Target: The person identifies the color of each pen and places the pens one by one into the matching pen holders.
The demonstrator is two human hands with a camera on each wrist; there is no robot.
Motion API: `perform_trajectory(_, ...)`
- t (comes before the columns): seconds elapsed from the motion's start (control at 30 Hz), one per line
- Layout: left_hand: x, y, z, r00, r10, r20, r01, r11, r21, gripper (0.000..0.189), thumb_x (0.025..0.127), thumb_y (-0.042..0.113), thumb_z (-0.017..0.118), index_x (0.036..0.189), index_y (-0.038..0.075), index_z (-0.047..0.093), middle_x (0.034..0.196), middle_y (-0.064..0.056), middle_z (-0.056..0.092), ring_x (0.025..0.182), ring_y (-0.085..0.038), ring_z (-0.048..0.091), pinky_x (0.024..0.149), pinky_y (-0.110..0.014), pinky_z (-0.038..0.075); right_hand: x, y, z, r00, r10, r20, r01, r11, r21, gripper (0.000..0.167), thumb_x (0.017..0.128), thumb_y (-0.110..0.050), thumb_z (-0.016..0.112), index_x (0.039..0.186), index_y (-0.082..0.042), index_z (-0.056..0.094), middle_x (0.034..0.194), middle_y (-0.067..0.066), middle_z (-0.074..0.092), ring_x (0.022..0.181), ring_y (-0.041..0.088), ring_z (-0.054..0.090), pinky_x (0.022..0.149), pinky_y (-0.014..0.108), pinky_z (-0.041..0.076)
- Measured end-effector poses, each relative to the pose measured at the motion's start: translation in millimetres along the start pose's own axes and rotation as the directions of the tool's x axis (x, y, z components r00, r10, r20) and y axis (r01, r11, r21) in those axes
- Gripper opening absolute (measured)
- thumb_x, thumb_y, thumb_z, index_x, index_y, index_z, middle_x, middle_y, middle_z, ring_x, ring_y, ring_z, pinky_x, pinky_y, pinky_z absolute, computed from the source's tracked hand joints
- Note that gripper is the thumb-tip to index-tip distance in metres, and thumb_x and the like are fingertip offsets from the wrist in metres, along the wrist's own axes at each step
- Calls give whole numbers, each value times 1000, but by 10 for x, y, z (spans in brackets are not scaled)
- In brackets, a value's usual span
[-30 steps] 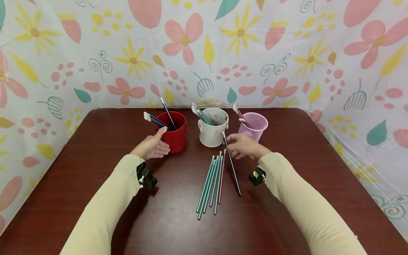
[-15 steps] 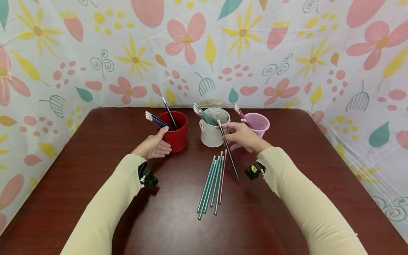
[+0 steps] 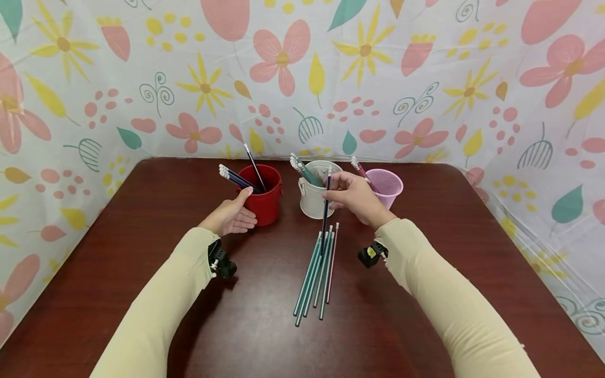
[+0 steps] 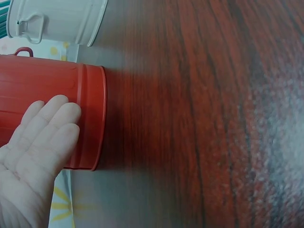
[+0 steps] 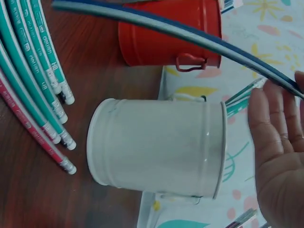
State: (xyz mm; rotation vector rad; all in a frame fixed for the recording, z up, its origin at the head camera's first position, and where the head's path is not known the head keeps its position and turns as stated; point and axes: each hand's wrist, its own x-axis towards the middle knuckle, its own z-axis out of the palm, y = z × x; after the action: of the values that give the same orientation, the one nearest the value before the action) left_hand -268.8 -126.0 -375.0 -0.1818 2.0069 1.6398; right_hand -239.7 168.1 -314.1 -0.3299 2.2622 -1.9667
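Observation:
My right hand (image 3: 353, 197) pinches a dark blue pencil (image 3: 325, 218) near its eraser end, in front of the white bucket (image 3: 312, 205). The pencil hangs nearly upright, its lower end overlapping several green pencils (image 3: 308, 281) on the table. In the right wrist view, the blue pencil (image 5: 190, 40) crosses above the red bucket. My left hand (image 3: 231, 215) rests beside the red bucket (image 3: 266, 207), with its thumb at the rim and its straight fingers along the side. Several dark blue pencils (image 3: 238, 178) lean in that bucket.
A pink mesh cup (image 3: 391, 190) with several red pencils stands at the right, partly behind my right hand. Green pencils (image 3: 304, 170) lean in the white bucket. One red pencil (image 3: 333, 262) lies beside the green ones. A flowered cloth (image 3: 283, 94) hangs behind the table.
My right hand has lifted the dark blue pencil off the table and carried it left, turning it more upright. The left hand stays at the red bucket.

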Motion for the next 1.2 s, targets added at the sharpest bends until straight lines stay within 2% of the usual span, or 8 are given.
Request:
perform_trajectory(0.1, 2, 7, -4, 1000, -6, 5, 6, 1000, 6, 88, 94, 64, 33, 128, -16, 49, 128, -31, 53, 115, -37, 57, 98, -43, 44, 18, -51, 21, 998, -50, -38, 50, 999, 19, 18, 84, 10, 63, 90, -5, 56, 77, -1, 56, 68, 6, 58, 61, 22, 54)
perform_trajectory(0.17, 2, 14, -7, 1000, -15, 7, 14, 1000, 9, 88, 94, 64, 32, 128, -16, 49, 128, -31, 54, 116, -37, 57, 98, -43, 44, 33, -82, 33, 993, -96, -68, 98, 995, 30, 17, 83, 11, 63, 91, -2, 56, 72, -3, 56, 64, 7, 58, 59, 23, 54)
perform_trajectory(0.33, -9, 40, -16, 1000, -17, 13, 16, 1000, 9, 88, 94, 64, 32, 129, -15, 49, 129, -30, 53, 118, -37, 55, 99, -42, 44, 81, -130, 68, 971, -197, -135, 202, 979, 29, 21, 82, 14, 64, 81, -2, 52, 68, -3, 58, 61, 7, 59, 60, 23, 54)
perform_trajectory(0.63, -7, 18, -27, 1000, -10, 22, 9, 1000, 20, 86, 95, 62, 31, 129, -16, 48, 129, -31, 52, 118, -38, 54, 100, -42, 43, 140, -192, 145, 937, -273, -217, 290, 956, 51, 26, 81, 14, 66, 79, -4, 48, 67, -5, 60, 63, 5, 62, 66, 22, 55)
perform_trajectory(0.8, 4, -2, -1, 1000, -3, 15, 3, 1000, 13, 86, 94, 62, 33, 128, -16, 49, 128, -30, 54, 117, -38, 55, 98, -43, 44, 186, -229, 203, 900, -331, -282, 351, 936, 22, 24, 81, 11, 67, 78, -7, 51, 66, -8, 63, 63, 3, 61, 64, 18, 51)
perform_trajectory(1.03, -14, 21, 19, 1000, -5, -2, 5, 1000, 7, 86, 94, 63, 32, 127, -15, 51, 127, -29, 55, 116, -37, 56, 97, -42, 45, 225, -292, 330, 835, -407, -370, 441, 898, 9, 23, 83, 8, 68, 84, -11, 54, 70, -9, 64, 66, 4, 62, 64, 19, 50)
perform_trajectory(1.1, -17, 23, 9, 1000, -5, -6, 5, 1000, 4, 86, 94, 63, 33, 127, -15, 50, 127, -29, 55, 116, -37, 56, 98, -42, 45, 233, -307, 368, 816, -430, -387, 469, 883, 5, 22, 83, 8, 67, 86, -10, 55, 71, -8, 63, 67, 4, 62, 65, 19, 50)
perform_trajectory(1.2, -32, 13, -15, 1000, -10, -9, 10, 1000, 2, 86, 95, 63, 32, 127, -15, 49, 128, -30, 54, 117, -38, 55, 99, -43, 44, 239, -320, 426, 800, -458, -387, 496, 868, -2, 19, 83, 10, 66, 90, -5, 56, 73, -9, 64, 68, 4, 62, 66, 18, 51)
